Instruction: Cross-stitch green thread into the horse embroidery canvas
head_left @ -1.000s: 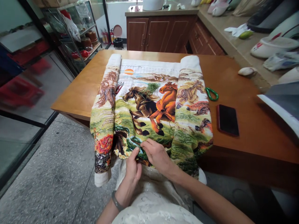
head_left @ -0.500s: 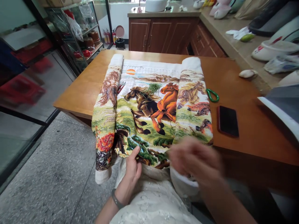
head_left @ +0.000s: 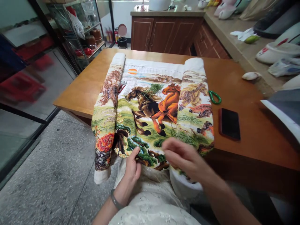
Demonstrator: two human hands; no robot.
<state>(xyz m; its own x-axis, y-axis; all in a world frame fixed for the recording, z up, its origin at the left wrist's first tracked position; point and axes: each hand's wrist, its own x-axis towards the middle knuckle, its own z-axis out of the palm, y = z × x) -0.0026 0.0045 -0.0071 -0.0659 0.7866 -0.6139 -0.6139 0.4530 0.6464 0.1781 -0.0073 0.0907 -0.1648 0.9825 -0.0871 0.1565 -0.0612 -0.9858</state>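
A cross-stitch canvas [head_left: 142, 122] with galloping horses lies over the table's near edge, its two sides rolled up. My left hand [head_left: 133, 164] grips the near edge, thumb on top and fingers underneath. Above the lower right part of the picture, my right hand [head_left: 181, 156] is closed in a pinch; whatever its fingertips hold is too small and blurred to make out. A tangle of green thread [head_left: 156, 88] rests on the canvas above the horses. Small red-handled snips [head_left: 122, 87] lie beside the left roll.
On the wooden table [head_left: 236, 90], right of the canvas, are a dark phone [head_left: 229, 124] and a green-handled tool [head_left: 215, 97]. A counter [head_left: 225, 34] with bowls and bags runs along the right and back. A metal shelf [head_left: 90, 29] stands at the back left.
My right hand has shifted slightly left and up over the canvas and is less blurred. My left hand keeps its grip on the near edge. The view has shifted slightly.
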